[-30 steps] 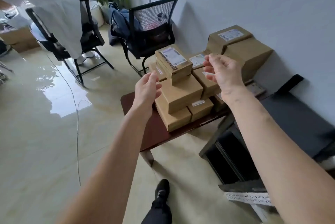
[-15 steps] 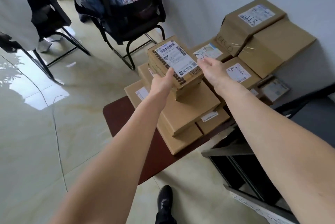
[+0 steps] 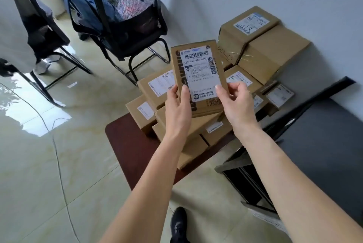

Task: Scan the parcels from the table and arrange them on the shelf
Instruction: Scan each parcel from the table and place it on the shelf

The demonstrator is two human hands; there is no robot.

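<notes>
Currently the parcel is held up in both hands above the stack on the table, label side toward the camera and tilted slightly. The left hand grips the lower left edge — thumb on the face beside the label, fingers hidden behind the box. The right hand grips the lower right corner, thumb tip on the label, remaining fingers curled round the side. Both hands are closed on the parcel; neither is free.

Handling assessment: the parcel is a small flat cardboard box, rigid enough to keep its shape under a pinch. It appears light, judging by the relaxed two-handed thumb grip, though the contents are unknown. The cardboard should give good friction; the glossy label is probably the more slippery surface.

Recommended hold: take the box by its long edges or lower corners, keeping thumbs clear of the barcodes at the top and right of the label so a scan is not blocked. No scanner is visible. A dark unit stands just right of the table; whether it is the shelf cannot be told.
</notes>
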